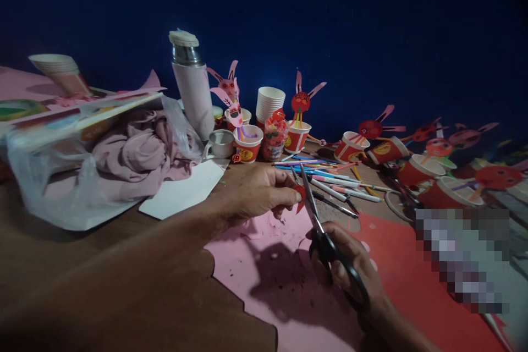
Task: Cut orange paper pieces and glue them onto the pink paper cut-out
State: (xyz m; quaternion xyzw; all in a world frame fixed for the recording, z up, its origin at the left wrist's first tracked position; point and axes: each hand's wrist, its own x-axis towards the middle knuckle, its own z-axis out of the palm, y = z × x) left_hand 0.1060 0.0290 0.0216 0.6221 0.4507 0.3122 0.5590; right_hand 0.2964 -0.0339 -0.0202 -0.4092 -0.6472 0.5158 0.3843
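Note:
My left hand (253,192) pinches a small red paper piece (300,196) between thumb and fingers, just above the pink sheet (284,280). My right hand (350,272) grips black-handled scissors (319,225). Their blades point up and away and meet the red piece. Both hands hover over the pink sheet and the red sheet (416,286) lying on the brown table (103,280).
Pens and markers (330,176) lie scattered behind my hands. Red paper cups with paper bunny figures (299,121) line the back and right. A white flask (193,85), a cup stack (269,103), a metal mug (220,143), white paper (181,190) and a plastic bag of cloth (103,165) sit left.

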